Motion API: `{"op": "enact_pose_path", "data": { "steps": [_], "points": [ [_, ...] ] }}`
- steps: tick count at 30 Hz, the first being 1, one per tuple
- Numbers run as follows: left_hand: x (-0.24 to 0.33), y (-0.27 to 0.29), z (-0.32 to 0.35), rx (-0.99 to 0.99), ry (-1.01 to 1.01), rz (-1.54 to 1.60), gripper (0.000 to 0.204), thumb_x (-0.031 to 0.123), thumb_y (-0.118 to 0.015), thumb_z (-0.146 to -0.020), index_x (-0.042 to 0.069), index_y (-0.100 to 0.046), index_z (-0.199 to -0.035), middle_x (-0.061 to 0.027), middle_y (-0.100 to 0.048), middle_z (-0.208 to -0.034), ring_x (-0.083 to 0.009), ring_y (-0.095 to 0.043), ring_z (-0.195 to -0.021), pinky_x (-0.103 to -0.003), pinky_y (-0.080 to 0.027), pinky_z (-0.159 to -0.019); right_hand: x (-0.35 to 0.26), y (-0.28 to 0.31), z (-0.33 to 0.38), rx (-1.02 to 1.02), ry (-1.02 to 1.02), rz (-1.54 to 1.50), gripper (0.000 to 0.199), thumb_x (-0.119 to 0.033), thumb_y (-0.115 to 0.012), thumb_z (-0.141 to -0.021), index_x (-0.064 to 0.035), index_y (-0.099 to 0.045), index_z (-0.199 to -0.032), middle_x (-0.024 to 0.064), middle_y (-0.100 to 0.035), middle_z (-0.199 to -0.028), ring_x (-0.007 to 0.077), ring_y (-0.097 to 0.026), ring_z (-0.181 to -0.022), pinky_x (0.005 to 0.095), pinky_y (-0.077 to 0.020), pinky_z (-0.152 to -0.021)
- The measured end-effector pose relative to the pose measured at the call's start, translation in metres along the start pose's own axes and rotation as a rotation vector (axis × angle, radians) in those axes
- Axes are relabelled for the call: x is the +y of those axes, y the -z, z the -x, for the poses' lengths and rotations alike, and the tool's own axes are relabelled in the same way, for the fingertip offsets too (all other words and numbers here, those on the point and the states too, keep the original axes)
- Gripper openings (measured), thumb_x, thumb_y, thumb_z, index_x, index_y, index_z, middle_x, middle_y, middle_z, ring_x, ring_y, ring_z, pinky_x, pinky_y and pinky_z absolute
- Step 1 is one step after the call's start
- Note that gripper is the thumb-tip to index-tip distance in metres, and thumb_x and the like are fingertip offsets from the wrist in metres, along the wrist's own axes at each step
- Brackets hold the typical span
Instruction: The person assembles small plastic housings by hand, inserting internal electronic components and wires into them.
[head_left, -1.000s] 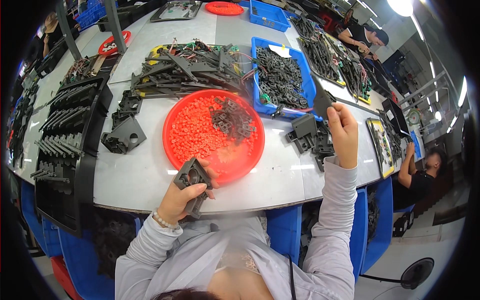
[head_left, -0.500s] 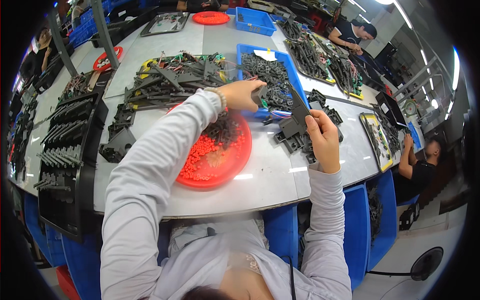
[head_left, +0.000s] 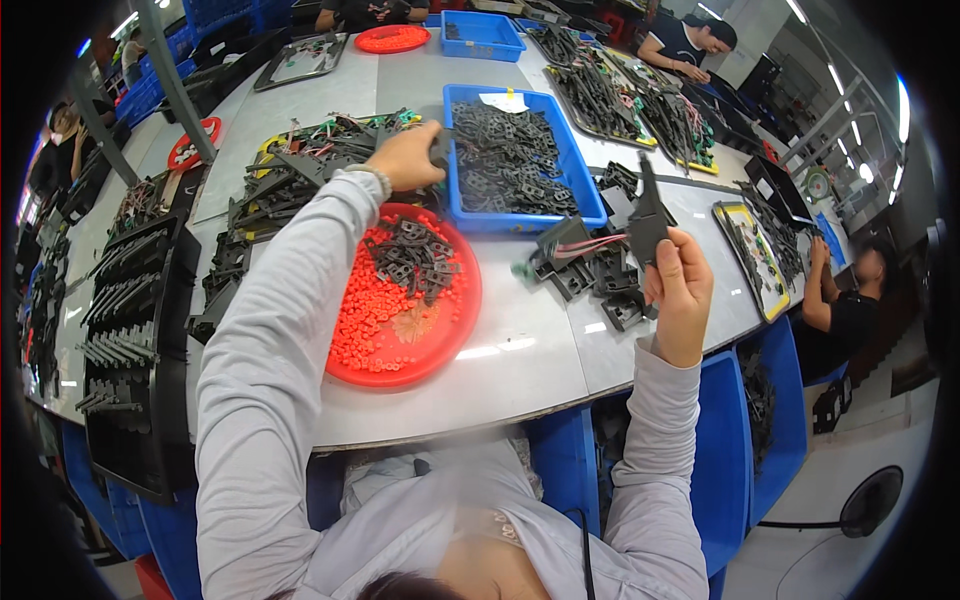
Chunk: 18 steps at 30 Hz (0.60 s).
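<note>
While the right hand (head_left: 682, 285) pinches a dark plastic bar (head_left: 649, 215) firmly between thumb and bent fingers, the bar stands up above that grip and pink-red wires (head_left: 592, 243) trail to its left. The left hand (head_left: 408, 160), thumb and fingers slightly parted, has a dark block (head_left: 440, 148) between their tips, just beside the blue tray (head_left: 588, 200) on that grip's right, with a red plate (head_left: 440, 352) below.
</note>
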<state>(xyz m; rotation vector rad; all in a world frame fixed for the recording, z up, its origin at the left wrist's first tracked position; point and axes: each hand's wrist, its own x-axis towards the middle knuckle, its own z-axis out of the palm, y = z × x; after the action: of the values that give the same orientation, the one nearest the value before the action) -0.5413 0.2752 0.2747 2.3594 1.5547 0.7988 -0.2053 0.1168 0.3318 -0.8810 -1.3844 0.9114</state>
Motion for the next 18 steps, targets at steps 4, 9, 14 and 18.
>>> {"op": "enact_pose_path", "data": {
  "steps": [4,9,14,18],
  "points": [
    [0.002,0.017,0.025,0.188,0.055,0.19,0.044,0.017,-0.066,-0.069,0.0,-0.049,-0.106,-0.0125,-0.057,-0.09,-0.0207,-0.057,-0.081,-0.032,-0.046,-0.072,0.005,-0.003,0.011,-0.069,-0.117,-0.014,0.022,-0.017,-0.053,-0.093,0.0026,-0.056,-0.102,-0.0046,-0.048,-0.063,0.001,-0.036,-0.049,0.0167,-0.0265,-0.043],
    [0.091,0.042,0.107,-0.127,0.247,1.076,0.053,0.012,-0.067,-0.075,0.003,-0.042,-0.122,-0.0091,-0.056,-0.107,-0.0179,-0.058,-0.094,-0.029,-0.051,-0.074,-0.003,-0.006,0.037,-0.138,-0.172,0.002,0.02,-0.014,-0.053,-0.091,0.0029,-0.056,-0.101,-0.0043,-0.048,-0.063,0.0021,-0.036,-0.052,0.018,-0.0264,-0.046],
    [0.134,0.014,0.199,-0.265,0.24,1.626,0.062,0.002,-0.069,-0.069,0.003,-0.041,-0.124,-0.0091,-0.056,-0.109,-0.0199,-0.057,-0.099,-0.032,-0.05,-0.08,-0.011,-0.01,0.062,-0.275,-0.253,0.007,0.021,-0.014,-0.053,-0.091,0.0038,-0.055,-0.101,-0.0033,-0.05,-0.067,0.0023,-0.036,-0.054,0.0185,-0.0258,-0.048],
    [0.141,-0.016,0.23,-0.173,0.175,1.919,0.075,0.021,-0.079,-0.066,0.004,-0.039,-0.128,-0.0114,-0.054,-0.112,-0.0235,-0.056,-0.1,-0.034,-0.05,-0.08,-0.003,-0.022,0.063,-0.284,-0.193,-0.034,0.02,-0.013,-0.051,-0.092,0.0039,-0.054,-0.102,-0.0004,-0.054,-0.073,0.0027,-0.038,-0.054,0.018,-0.0272,-0.048]
  ]
}}
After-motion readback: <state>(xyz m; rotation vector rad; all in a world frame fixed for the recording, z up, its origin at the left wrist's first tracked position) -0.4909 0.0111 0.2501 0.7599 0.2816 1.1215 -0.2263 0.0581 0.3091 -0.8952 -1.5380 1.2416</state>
